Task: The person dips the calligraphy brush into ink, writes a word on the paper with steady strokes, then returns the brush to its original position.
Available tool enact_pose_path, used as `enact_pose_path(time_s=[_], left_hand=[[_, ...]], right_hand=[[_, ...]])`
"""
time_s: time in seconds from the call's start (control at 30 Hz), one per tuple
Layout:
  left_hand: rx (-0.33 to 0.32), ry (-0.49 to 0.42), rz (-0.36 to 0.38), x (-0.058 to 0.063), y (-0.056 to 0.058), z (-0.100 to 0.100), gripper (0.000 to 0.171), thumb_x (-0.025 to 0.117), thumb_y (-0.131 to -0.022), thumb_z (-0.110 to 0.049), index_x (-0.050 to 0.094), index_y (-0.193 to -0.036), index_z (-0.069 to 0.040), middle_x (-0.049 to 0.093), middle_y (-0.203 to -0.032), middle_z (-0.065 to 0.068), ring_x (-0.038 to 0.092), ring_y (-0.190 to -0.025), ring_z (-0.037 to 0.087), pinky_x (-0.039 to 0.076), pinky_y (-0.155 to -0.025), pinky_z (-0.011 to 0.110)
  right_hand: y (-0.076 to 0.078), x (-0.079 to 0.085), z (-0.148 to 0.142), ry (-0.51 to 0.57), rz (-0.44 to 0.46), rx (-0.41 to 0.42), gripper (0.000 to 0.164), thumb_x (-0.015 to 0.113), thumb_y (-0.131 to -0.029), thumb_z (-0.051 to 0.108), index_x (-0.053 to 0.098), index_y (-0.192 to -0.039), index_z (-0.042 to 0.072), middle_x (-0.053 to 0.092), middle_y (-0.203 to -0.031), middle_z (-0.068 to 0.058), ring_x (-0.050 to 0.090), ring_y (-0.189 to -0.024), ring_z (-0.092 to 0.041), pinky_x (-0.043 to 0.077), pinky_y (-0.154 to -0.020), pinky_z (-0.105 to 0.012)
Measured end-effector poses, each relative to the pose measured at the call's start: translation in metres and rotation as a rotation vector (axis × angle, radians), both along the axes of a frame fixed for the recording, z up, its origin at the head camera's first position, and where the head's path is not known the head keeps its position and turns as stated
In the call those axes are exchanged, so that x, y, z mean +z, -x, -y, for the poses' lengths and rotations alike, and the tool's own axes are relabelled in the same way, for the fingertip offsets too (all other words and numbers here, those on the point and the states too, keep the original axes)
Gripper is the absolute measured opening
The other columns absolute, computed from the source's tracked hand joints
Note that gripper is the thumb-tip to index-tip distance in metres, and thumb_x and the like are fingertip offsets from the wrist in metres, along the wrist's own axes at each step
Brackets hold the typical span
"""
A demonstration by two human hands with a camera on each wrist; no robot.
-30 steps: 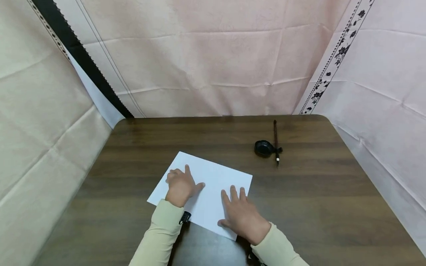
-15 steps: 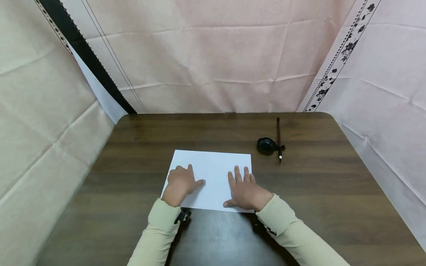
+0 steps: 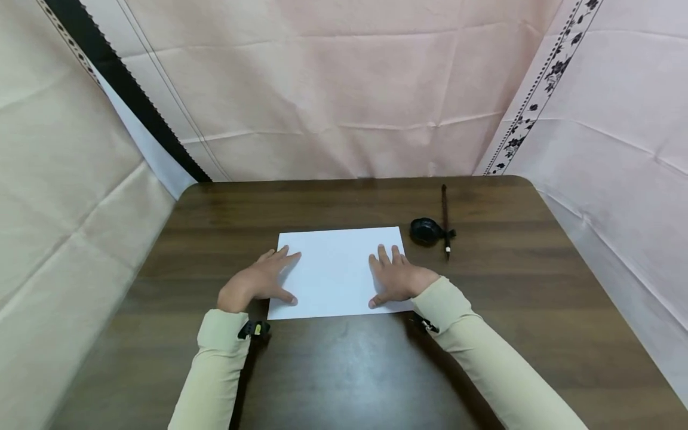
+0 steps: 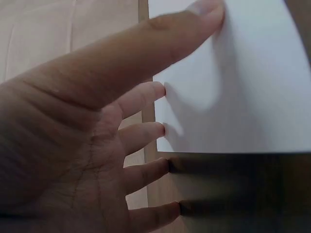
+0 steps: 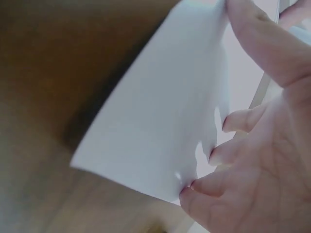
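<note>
A blank white sheet of paper (image 3: 333, 272) lies nearly square to the table's far edge. At its left side my left hand (image 3: 260, 278) has its fingers spread, with the thumb and some fingertips on the paper. In the left wrist view the other fingertips (image 4: 170, 208) of that hand reach past the paper's edge onto the wood. My right hand (image 3: 398, 278) spreads over the right side of the sheet, its fingertips touching the paper. The right wrist view shows the sheet's near right corner (image 5: 82, 160) beside the palm. Neither hand grips anything.
On the brown wooden table (image 3: 215, 209), behind and right of the paper, sits a small round black dish (image 3: 424, 231). A brush (image 3: 445, 209) with a dark handle lies across the dish's short stub, tip toward me. Pale cloth (image 3: 344, 107) hangs around the table.
The paper has turned from a slant to nearly straight and shifted away from me. My left hand has moved left to its side edge; my right hand has moved farther forward with the sheet.
</note>
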State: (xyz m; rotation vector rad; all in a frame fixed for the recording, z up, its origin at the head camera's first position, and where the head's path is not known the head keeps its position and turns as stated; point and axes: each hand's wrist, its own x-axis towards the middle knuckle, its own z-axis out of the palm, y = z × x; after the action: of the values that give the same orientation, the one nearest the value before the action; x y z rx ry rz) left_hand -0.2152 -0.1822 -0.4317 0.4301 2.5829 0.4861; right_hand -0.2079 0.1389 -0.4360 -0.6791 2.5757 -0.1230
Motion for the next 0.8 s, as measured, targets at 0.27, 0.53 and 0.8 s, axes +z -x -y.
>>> enact_pose_path(time_s=[0.27, 0.53, 0.8], left_hand=[[0.016, 0.035, 0.040, -0.001, 0.010, -0.006, 0.114, 0.094, -0.082, -0.030, 0.022, -0.169, -0.010, 0.005, -0.175, 0.022, 0.001, -0.159, 0.051, 0.021, -0.120, 0.073], [0.031, 0.027, 0.047, 0.002, 0.013, -0.005, 0.113, 0.093, -0.083, -0.027, 0.023, -0.169, -0.011, 0.005, -0.176, 0.022, 0.001, -0.159, 0.052, 0.020, -0.120, 0.074], [0.028, 0.049, 0.048, 0.005, 0.016, -0.011, 0.112, 0.093, -0.083, -0.028, 0.023, -0.169, -0.013, 0.007, -0.176, 0.021, 0.006, -0.158, 0.053, 0.026, -0.119, 0.072]], right_hand=[[0.003, 0.000, -0.002, 0.040, 0.021, -0.046, 0.104, 0.076, -0.096, 0.048, 0.019, -0.166, -0.003, 0.006, -0.173, -0.030, 0.006, -0.158, -0.055, 0.020, -0.127, -0.056], [-0.006, 0.010, -0.026, 0.344, -0.401, -0.139, 0.058, 0.069, -0.105, 0.031, 0.054, -0.148, -0.005, 0.051, -0.153, -0.029, 0.050, -0.141, -0.044, 0.044, -0.113, -0.057], [0.022, 0.062, -0.093, 0.628, -0.455, -0.533, 0.042, 0.061, -0.108, 0.036, 0.067, -0.131, 0.001, 0.072, -0.121, -0.020, 0.070, -0.106, -0.035, 0.055, -0.091, -0.053]])
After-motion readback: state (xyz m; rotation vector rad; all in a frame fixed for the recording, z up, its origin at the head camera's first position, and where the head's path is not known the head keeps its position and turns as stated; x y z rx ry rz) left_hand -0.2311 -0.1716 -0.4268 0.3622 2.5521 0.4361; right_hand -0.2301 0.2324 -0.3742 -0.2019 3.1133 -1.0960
